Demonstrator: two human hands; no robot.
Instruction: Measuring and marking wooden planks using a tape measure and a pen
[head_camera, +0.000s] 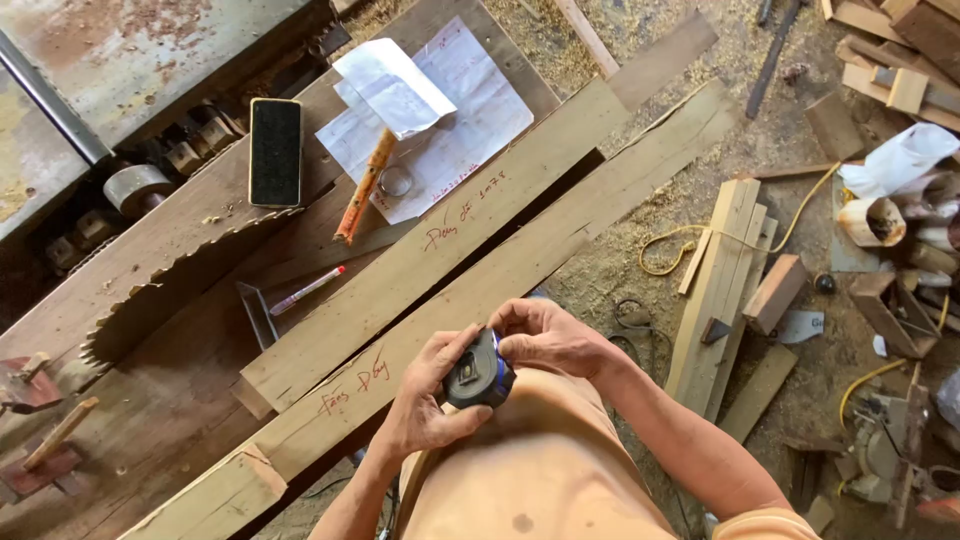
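Note:
My left hand (428, 392) grips a dark tape measure (478, 374) with a blue rim, held close to my body. My right hand (545, 335) rests its fingers on the top edge of the same tape measure. Both hands hover just over the near end of a long pale wooden plank (560, 230) with red handwriting on it. A second marked plank (440, 250) lies alongside it, running diagonally up to the right.
On the workbench lie a black sanding block (274, 150), paper sheets (425, 110), an orange folded rule (364, 186), a pen (306, 290) and a large saw blade (170, 290). Stacked boards (725, 280), offcuts, a yellow cord (668, 245) and sawdust cover the floor at right.

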